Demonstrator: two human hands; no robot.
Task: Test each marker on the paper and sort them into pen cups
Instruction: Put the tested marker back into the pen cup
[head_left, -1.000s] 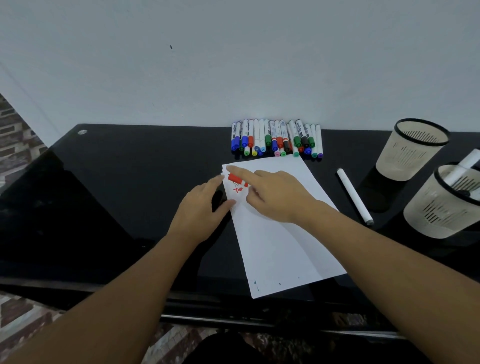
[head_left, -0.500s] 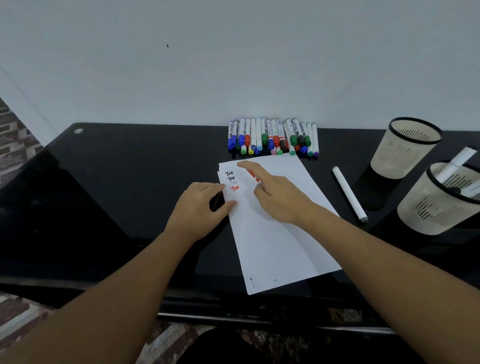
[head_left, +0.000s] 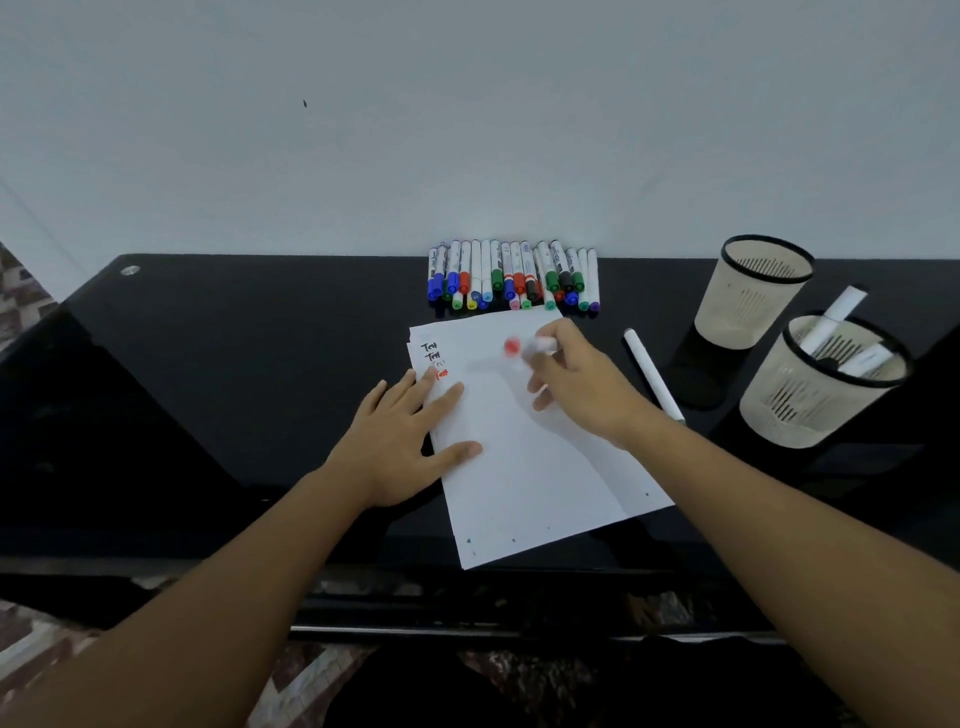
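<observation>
My right hand (head_left: 576, 384) grips a red marker (head_left: 527, 347), blurred by motion, above the upper part of the white paper (head_left: 524, 467). Its red end points left. My left hand (head_left: 402, 441) lies flat with straight fingers on the paper's left edge. Black and red test words (head_left: 435, 359) sit in the paper's top left corner. A row of several capped markers (head_left: 511, 278) lies along the wall behind the paper. Two beige mesh pen cups stand at the right: the far cup (head_left: 750, 291) looks empty, the near cup (head_left: 821, 382) holds white markers.
A loose white marker (head_left: 652, 379) lies on the black glass table (head_left: 208, 364) between the paper and the cups. The table's front edge runs just below the paper. A plain wall rises right behind the marker row.
My right hand has lifted from the test words and swung right with the red marker. My left hand has opened flat onto the paper's edge.
</observation>
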